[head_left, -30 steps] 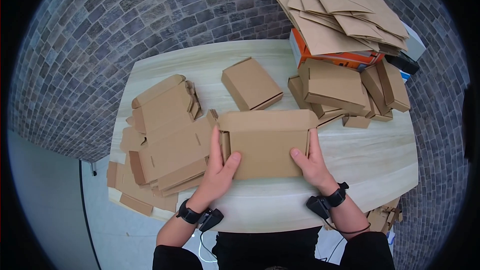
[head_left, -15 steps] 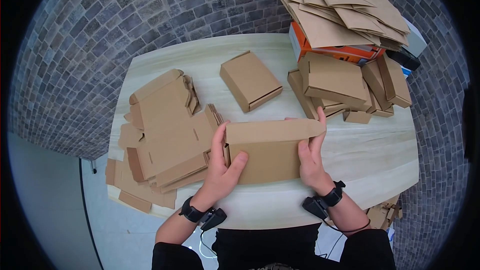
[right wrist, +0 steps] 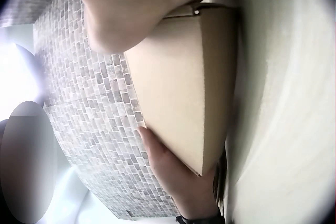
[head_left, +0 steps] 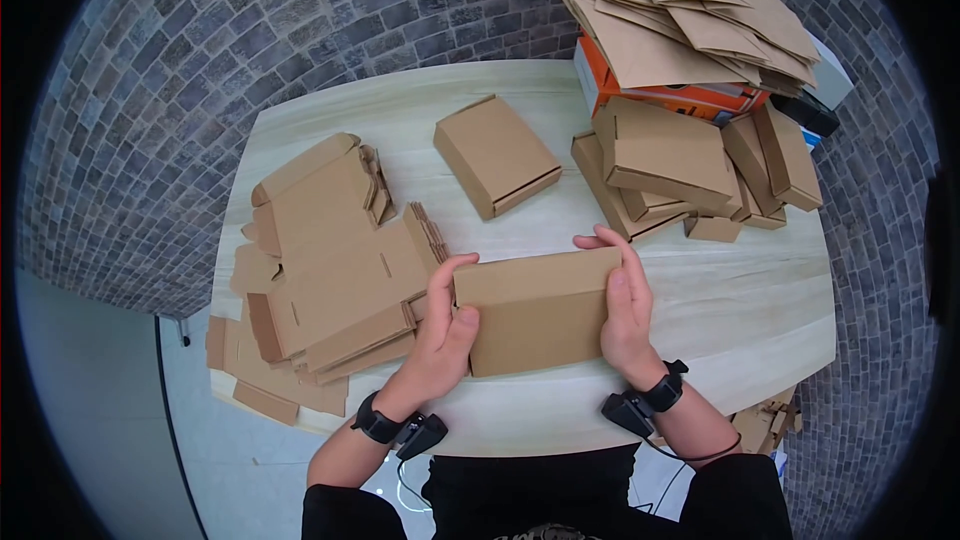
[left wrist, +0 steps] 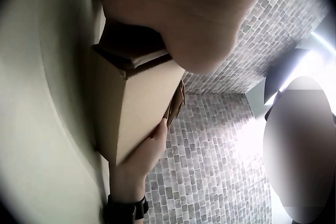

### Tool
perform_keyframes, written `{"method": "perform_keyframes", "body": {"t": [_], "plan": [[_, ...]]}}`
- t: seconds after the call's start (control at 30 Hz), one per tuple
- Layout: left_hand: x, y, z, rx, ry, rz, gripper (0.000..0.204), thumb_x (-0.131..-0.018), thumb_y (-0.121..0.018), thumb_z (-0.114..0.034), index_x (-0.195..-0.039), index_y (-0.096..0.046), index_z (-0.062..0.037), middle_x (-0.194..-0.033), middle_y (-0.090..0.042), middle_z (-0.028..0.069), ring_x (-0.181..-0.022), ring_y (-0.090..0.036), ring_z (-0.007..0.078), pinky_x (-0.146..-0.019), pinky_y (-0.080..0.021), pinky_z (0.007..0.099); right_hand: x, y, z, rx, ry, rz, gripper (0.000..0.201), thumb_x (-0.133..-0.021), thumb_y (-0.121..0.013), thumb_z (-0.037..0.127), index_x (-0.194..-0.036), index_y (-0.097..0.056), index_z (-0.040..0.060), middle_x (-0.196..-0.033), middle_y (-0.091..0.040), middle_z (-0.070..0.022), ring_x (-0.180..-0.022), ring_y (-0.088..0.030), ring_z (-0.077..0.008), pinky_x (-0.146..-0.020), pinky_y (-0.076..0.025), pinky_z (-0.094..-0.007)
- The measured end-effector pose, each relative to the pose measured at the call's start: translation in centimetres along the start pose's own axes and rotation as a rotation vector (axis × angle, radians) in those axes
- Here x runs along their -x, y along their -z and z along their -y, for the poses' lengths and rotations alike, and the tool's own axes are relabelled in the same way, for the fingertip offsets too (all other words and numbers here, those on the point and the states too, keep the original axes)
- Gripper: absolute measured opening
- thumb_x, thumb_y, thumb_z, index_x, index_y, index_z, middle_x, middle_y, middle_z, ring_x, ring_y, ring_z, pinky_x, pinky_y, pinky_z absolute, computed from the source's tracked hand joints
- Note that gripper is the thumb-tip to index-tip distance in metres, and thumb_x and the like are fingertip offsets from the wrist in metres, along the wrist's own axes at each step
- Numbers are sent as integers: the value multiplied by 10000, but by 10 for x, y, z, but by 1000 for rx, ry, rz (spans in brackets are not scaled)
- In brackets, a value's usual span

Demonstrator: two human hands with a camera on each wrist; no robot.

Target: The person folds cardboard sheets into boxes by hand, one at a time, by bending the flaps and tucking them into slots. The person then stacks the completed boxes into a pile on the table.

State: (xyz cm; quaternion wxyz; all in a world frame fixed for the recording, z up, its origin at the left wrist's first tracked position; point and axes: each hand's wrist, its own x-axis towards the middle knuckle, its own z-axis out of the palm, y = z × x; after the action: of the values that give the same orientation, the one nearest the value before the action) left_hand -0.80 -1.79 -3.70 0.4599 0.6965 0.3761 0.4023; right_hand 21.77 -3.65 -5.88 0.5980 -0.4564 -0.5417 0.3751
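Note:
A brown cardboard mailer box is held near the table's front edge between both hands. At its left end my left hand grips it, thumb on the top and fingers along the side. My right hand holds the right end, its thumb near the top right edge and its fingers bent around the far corner. The far strip of the box's top slopes away beyond a crease. In the left wrist view the box shows a dark slot at its end; the right wrist view shows its long smooth side.
Flattened cardboard blanks lie stacked at the left. A folded box sits behind the hands. More folded boxes are heaped at the back right, beside an orange carton topped with brown paper envelopes.
The raised far flap of the box has been folded down over the edge. The box has turned slightly and moved nearer the body, with the fingers of both hands now bent around its far corners.

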Motion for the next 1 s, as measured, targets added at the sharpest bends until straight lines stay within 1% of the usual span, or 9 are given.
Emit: {"method": "perform_keyframes", "body": {"t": [0.07,0.2,0.27,0.37,0.5,0.57,0.77,0.87,1.0], "plan": [[-1,2,-1,140,77,49,554,-1010,-363,-417,-1378,-243,-22,-1278,-375,120,-1209,-365,200,-1050,-270,339,0,-3,6,-54,-13,62,436,-1015,-343,264,-1351,-353,-14,-1205,-550,-163,-1086,-517,-174,-956,-396,-314],[4,3,9,183,129,44,557,-1011,-344,-445,-1359,-266,-17,-1266,-384,97,-1203,-360,181,-1045,-273,325,1,-4,-1,-112,-12,46,374,-1015,-345,265,-1255,-411,-14,-1138,-552,-136,-1045,-515,-173,-943,-396,-309],[5,3,12,175,144,30,531,-1014,-345,-433,-1336,-293,-13,-1244,-406,84,-1195,-367,158,-1036,-282,315,3,-3,-4,-35,-12,22,334,-1016,-349,270,-1178,-437,-8,-1056,-541,-100,-991,-503,-157,-914,-398,-297],[3,2,12,215,188,43,506,-1020,-340,-421,-1313,-333,-9,-1208,-448,72,-1169,-389,139,-1023,-293,298,4,-1,-3,-6,-71,23,329,-1018,-355,270,-1177,-432,-7,-1018,-527,-83,-952,-488,-142,-887,-399,-286],[2,0,11,239,261,9,486,-1025,-328,-415,-1287,-373,-9,-1174,-480,57,-1135,-417,128,-1007,-310,283,4,2,-3,-2,-84,39,338,-1019,-358,273,-1197,-430,-5,-1035,-532,-85,-959,-491,-135,-882,-397,-279],[2,-1,23,494,298,-2,476,-1026,-319,-417,-1281,-389,-21,-1163,-489,53,-1113,-432,126,-989,-329,277,2,1,-4,7,-34,50,364,-1023,-355,285,-1234,-425,-3,-1077,-547,-105,-996,-512,-153,-905,-401,-289],[1,0,15,502,270,3,451,-1027,-314,-419,-1267,-384,-44,-1128,-487,44,-1077,-438,109,-964,-344,269,-3,-5,3,-100,17,74,395,-1029,-346,304,-1276,-412,3,-1165,-554,-146,-1084,-532,-200,-963,-399,-320],[2,-1,16,451,312,-27,422,-1032,-310,-396,-1258,-378,-47,-1116,-483,39,-1055,-438,102,-951,-350,265,-3,-5,2,-74,9,64,373,-1031,-339,291,-1256,-416,4,-1148,-551,-137,-1061,-526,-186,-951,-399,-317],[2,-3,19,411,282,-51,393,-1035,-320,-372,-1238,-398,-45,-1106,-487,38,-1040,-440,99,-937,-353,259,0,-1,-4,-57,-49,57,353,-1032,-337,283,-1236,-419,7,-1141,-540,-121,-1048,-506,-167,-941,-391,-304]]}}
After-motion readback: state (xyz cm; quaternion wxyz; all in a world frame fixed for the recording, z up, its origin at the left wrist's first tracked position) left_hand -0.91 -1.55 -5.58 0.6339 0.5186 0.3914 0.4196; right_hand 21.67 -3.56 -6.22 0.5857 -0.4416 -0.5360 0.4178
